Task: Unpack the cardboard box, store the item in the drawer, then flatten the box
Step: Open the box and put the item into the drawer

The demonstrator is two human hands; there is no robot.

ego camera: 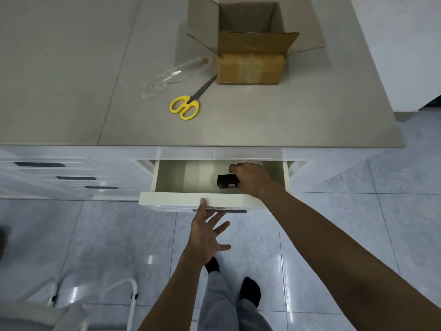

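An open cardboard box point(250, 65) stands on the grey countertop point(262, 120), flaps spread, and looks hollow inside. Below the counter edge a white drawer point(171, 199) is pulled out. My right hand point(250, 177) reaches into the drawer's right half and grips a small black item point(226, 181) near the drawer floor. My left hand point(207, 232) is spread with straight fingers in front of the drawer; one fingertip touches the top of the drawer front, above the dark handle point(219, 211).
Yellow-handled scissors point(188, 103) lie on the counter left of the box, beside crumpled clear plastic point(171, 76). More drawers point(59, 177) sit to the left. A white stool frame point(71, 302) stands on the tiled floor at lower left; my feet are below.
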